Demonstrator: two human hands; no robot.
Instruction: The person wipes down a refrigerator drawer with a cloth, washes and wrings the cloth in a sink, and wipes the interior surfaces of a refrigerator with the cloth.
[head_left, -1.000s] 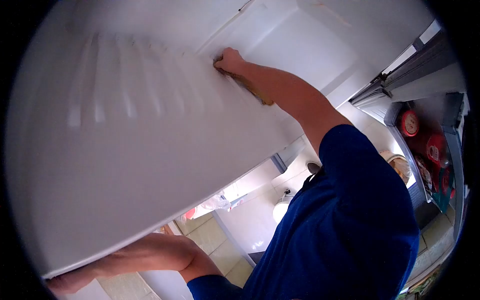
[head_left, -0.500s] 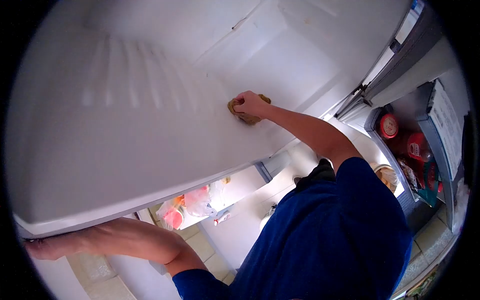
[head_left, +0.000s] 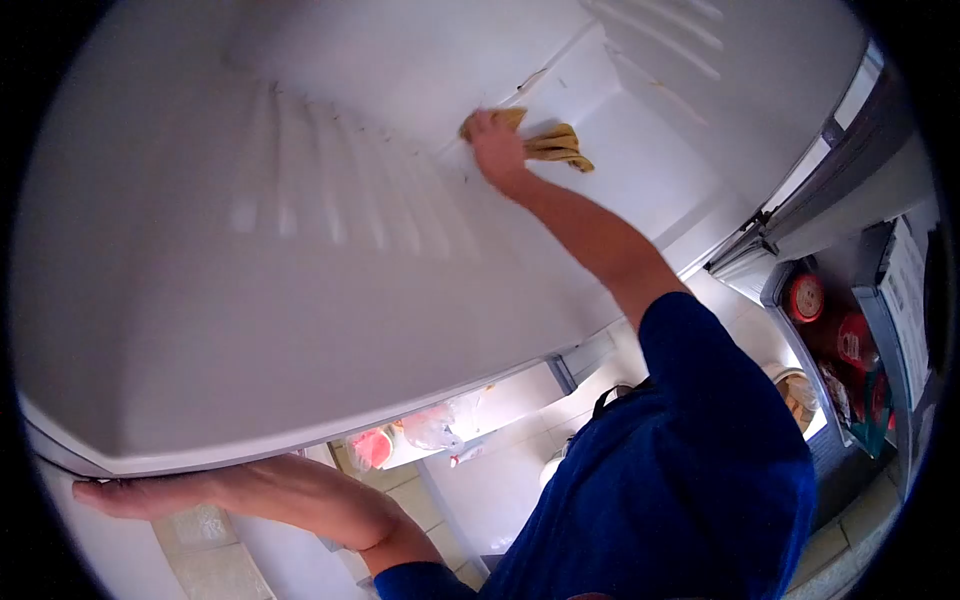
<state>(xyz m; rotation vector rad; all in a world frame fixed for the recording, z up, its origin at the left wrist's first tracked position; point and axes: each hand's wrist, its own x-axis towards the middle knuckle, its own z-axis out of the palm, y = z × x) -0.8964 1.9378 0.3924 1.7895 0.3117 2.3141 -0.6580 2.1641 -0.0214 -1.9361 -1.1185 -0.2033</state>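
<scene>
Inside a white refrigerator [head_left: 250, 350], my right hand [head_left: 495, 145] presses a yellow-brown cloth [head_left: 560, 148] against the inner wall near the back corner. The fingers are bent over part of the cloth, and its folded end sticks out to the right of the hand. My left hand [head_left: 125, 497] lies stretched out along the outer side of the refrigerator, below its front edge, holding nothing. Moulded ridges [head_left: 330, 190] run along the inner wall to the left of my right hand. A small dark mark shows on the back wall just above the cloth.
At the right, the open door carries a shelf [head_left: 850, 420] with red-lidded jars [head_left: 805, 297] and packets. Below the front edge, plastic bags [head_left: 430, 428] and a red round item [head_left: 372, 447] sit on a white surface. Floor tiles [head_left: 410, 500] show beneath.
My right hand has moved the cloth up and deeper toward the back corner, and the cloth's end now trails out. My left hand stays against the outer side. The view has shifted slightly.
</scene>
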